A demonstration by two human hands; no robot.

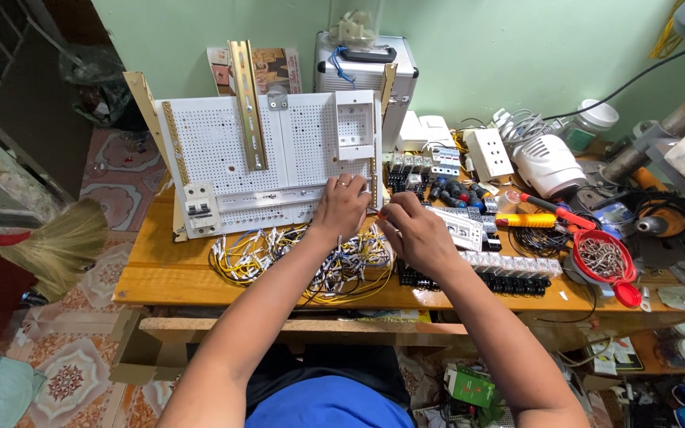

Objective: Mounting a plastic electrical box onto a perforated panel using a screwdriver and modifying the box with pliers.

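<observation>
A white perforated mounting panel (223,147) leans upright at the back of the wooden bench (168,273), with a brass rail (247,103) and a white breaker (199,208) fixed on it. My left hand (341,208) rests on the panel's lower right edge, fingers curled, a ring on one finger. My right hand (414,230) is closed beside it, pinching something small at the panel's right edge; what it is I cannot tell. Below both hands lies a tangle of yellow and white wires (295,254).
Rows of black and white relay modules (509,273) lie at right. A red bowl of screws (602,257), an orange-handled tool (526,219), white sockets (489,152), a silver case (366,71) and a broom (57,242) surround the bench.
</observation>
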